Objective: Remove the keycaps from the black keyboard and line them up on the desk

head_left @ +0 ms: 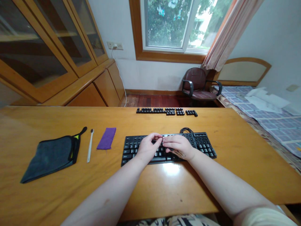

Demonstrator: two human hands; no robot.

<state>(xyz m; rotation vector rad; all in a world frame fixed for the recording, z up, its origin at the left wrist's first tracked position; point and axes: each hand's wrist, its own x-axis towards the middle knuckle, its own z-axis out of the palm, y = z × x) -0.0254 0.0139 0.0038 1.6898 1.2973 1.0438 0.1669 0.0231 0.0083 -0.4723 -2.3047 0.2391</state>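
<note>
Keyboard [160,159] on desk [169,194], under both hands. Left hand [149,146], right hand [180,146]: fingers bent, tips close together; cannot tell whether anything pinched. Fumbling fingertips could drop small part, if any held. Loose keys [158,111] near far edge: careless bump might scatter them, even onto floor [155,101].

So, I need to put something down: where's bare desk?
Bare: the desk right of the keyboard, and between keyboard and purple cloth. Crowded: between purple cloth and grey cloth, around the toothbrush; keyboard, under both hands.
</note>
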